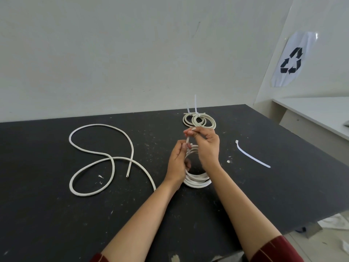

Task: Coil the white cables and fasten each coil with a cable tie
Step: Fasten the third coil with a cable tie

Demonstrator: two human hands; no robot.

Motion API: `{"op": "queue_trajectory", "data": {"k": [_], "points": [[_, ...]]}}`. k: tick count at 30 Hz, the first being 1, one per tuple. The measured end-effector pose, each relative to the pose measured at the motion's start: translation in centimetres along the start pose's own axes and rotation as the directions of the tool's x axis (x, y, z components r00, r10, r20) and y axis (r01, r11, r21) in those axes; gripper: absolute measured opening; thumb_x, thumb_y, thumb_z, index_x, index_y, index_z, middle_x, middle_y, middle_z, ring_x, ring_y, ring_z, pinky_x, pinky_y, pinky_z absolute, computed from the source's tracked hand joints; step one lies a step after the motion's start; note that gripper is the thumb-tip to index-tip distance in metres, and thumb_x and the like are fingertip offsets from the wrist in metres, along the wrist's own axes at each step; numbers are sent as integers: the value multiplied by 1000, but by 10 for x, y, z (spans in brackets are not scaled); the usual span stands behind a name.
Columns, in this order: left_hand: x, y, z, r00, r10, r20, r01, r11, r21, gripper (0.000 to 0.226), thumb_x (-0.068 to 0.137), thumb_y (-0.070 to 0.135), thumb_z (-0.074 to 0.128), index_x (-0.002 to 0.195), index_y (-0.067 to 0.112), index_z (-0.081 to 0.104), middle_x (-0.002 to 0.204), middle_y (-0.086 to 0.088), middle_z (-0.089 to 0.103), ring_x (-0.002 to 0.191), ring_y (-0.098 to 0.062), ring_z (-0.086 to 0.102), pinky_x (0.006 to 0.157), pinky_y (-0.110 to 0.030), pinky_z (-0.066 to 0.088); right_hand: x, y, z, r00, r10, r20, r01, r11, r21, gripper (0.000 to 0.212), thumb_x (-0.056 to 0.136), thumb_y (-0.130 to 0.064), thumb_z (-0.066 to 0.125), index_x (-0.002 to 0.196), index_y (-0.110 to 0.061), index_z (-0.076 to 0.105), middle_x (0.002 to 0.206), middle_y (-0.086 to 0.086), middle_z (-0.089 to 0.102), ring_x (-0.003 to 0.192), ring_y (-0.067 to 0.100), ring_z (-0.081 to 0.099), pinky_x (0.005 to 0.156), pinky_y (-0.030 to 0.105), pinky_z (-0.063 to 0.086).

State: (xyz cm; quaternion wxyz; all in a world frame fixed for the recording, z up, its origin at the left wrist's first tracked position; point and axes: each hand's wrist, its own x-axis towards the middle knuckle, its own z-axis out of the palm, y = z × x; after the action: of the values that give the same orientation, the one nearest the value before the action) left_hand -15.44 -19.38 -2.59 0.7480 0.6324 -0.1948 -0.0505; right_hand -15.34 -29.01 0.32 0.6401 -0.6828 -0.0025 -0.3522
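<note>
A white cable coil (196, 181) stands on edge on the black table (56, 214), between my two hands. My left hand (178, 161) grips the coil's top and left side. My right hand (206, 146) pinches the tail of a white cable tie (188, 139) that rises from the top of the coil. A loose white cable (90, 154) lies in open loops on the left. Two tied coils (199, 120) lie flat at the table's far edge, their tie tails sticking up. A spare cable tie (252, 155) lies to the right.
A white wall runs behind the table. At the right stands a white counter (321, 114), with a recycling sign (291, 59) on the wall above it. Small white scraps (228, 161) dot the table top. The table's right edge drops to the floor.
</note>
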Motion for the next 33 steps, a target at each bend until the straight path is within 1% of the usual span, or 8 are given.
{"op": "queue_trajectory", "data": {"k": [4, 6, 8, 13, 18, 22, 26, 33], "points": [[-1, -3, -2, 996, -17, -86, 13, 999, -44, 24, 104, 25, 35, 96, 9, 51, 72, 0, 49, 49, -7, 39, 43, -19, 33, 9, -7, -10, 966, -71, 247, 139, 952, -271, 28, 87, -7, 68, 84, -34, 77, 92, -15, 75, 100, 11, 65, 88, 24, 52], [-2, -2, -3, 989, -30, -142, 16, 995, -95, 23, 104, 24, 35, 96, 10, 51, 70, -3, 47, 51, -8, 39, 42, -20, 31, 12, -7, -19, 922, 65, 382, 50, 958, -284, 17, 87, -25, 72, 103, -32, 74, 105, -14, 73, 103, 6, 66, 92, 23, 52], [-2, -1, -4, 981, -38, -188, 13, 991, -134, 23, 104, 25, 35, 94, 12, 51, 68, -3, 46, 51, -9, 39, 42, -21, 31, 11, 0, -28, 894, 204, 399, -31, 917, -398, 39, 83, -48, 71, 120, -40, 64, 118, -14, 68, 111, 4, 62, 95, 24, 49], [0, 2, -7, 968, -99, -229, 43, 971, -237, 22, 102, 23, 41, 98, 8, 57, 66, -1, 53, 49, -9, 41, 40, -21, 31, -1, 0, -40, 815, 466, 346, -341, 867, -364, 32, 91, -34, 67, 118, -18, 64, 99, 2, 71, 76, 13, 69, 67, 31, 60], [4, 2, -9, 963, -158, -220, 98, 961, -259, 22, 99, 24, 48, 111, 12, 62, 91, -5, 67, 73, -13, 60, 62, -24, 50, -4, 0, -39, 822, 480, 308, -425, 875, -231, 19, 96, -22, 62, 108, -9, 68, 76, 1, 60, 48, 8, 44, 42, 23, 41], [11, 7, -13, 937, -328, -123, 234, 848, -476, 44, 97, 39, 46, 119, 3, 59, 105, -15, 69, 87, -21, 64, 78, -32, 51, -2, 2, -36, 835, 504, 222, -504, 862, -58, 15, 96, -21, 61, 103, -10, 69, 76, 2, 57, 46, 7, 37, 41, 22, 37], [7, 7, -9, 933, -359, -35, 308, 842, -443, 48, 98, 45, 39, 115, 8, 65, 106, -13, 71, 98, -26, 66, 84, -36, 52, -3, 2, -29, 852, 517, 81, -521, 853, 40, 16, 97, -24, 60, 104, -12, 69, 76, -2, 58, 48, 6, 42, 47, 21, 42], [21, 7, 10, 920, -328, -216, 248, 911, -329, 34, 102, 33, 38, 120, 7, 50, 100, -11, 59, 90, -19, 60, 87, -36, 50, 6, 13, -12, 802, 576, -160, -525, 807, 271, 26, 103, -27, 48, 113, -8, 63, 90, 2, 62, 63, 11, 49, 57, 25, 48]]}}
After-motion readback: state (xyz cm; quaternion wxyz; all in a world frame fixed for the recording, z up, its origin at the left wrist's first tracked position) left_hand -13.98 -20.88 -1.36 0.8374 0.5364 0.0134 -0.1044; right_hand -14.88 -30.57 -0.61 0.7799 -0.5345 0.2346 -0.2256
